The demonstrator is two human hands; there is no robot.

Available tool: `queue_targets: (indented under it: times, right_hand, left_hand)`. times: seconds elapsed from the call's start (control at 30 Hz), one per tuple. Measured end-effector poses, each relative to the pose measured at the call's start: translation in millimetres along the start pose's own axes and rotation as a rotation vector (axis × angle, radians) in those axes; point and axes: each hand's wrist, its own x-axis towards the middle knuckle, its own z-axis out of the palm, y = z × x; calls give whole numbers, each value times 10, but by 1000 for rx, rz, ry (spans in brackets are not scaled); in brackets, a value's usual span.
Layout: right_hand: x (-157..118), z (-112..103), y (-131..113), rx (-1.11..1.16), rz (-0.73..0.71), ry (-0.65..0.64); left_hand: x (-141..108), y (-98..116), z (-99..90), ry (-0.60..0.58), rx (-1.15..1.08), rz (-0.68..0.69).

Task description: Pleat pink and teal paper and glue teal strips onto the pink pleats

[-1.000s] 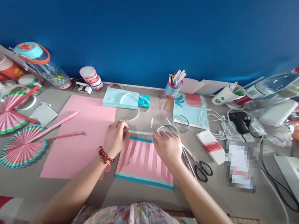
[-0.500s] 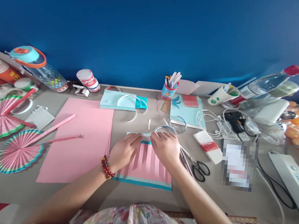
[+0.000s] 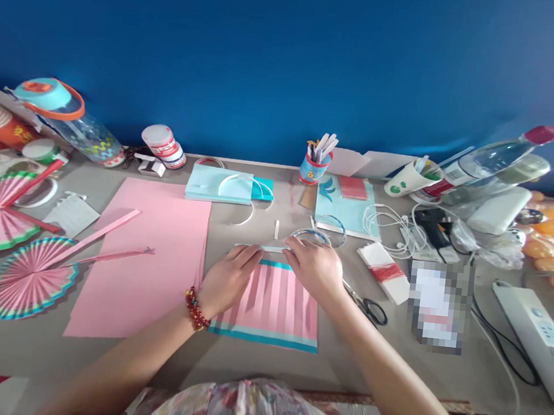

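A pink sheet of paper (image 3: 269, 306) with blue bands along its near and far edges lies in front of me, marked with parallel creases. My left hand (image 3: 228, 280) has its fingers closed on the left part of the far edge, where a pale strip shows. On the right part of that same edge, my right hand (image 3: 319, 268) grips with bent fingers; the thumbs are mostly hidden. Just beyond the right hand are blue-and-white rings (image 3: 336, 230). Scissors (image 3: 373, 311) with black handles lie right of it, partly covered by my forearm.
Larger pink sheets (image 3: 153, 254) and pleated paper fans (image 3: 31, 281) lie to the left. Light blue paper (image 3: 220, 185), a pen cup (image 3: 315, 166) and a small jar (image 3: 163, 146) stand farther back. On the right are wound red thread (image 3: 384, 271), earphones, a bottle (image 3: 490, 157) and a power strip (image 3: 536, 327).
My right hand has shifted slightly right along the paper's far edge, so more of the creased pink surface shows between the hands. My left hand stays nearly in place.
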Motion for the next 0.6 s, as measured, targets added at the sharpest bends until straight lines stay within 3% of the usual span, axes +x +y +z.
queue_targets:
  times: [0.4,0.6]
  right_hand:
    - [56,-96,-79,-29,117,-191]
    - [80,-106,-89,-38,135,-221]
  left_hand:
    - [16,67,7,-81,113,-45]
    - [22,77,6,-106,147,-58]
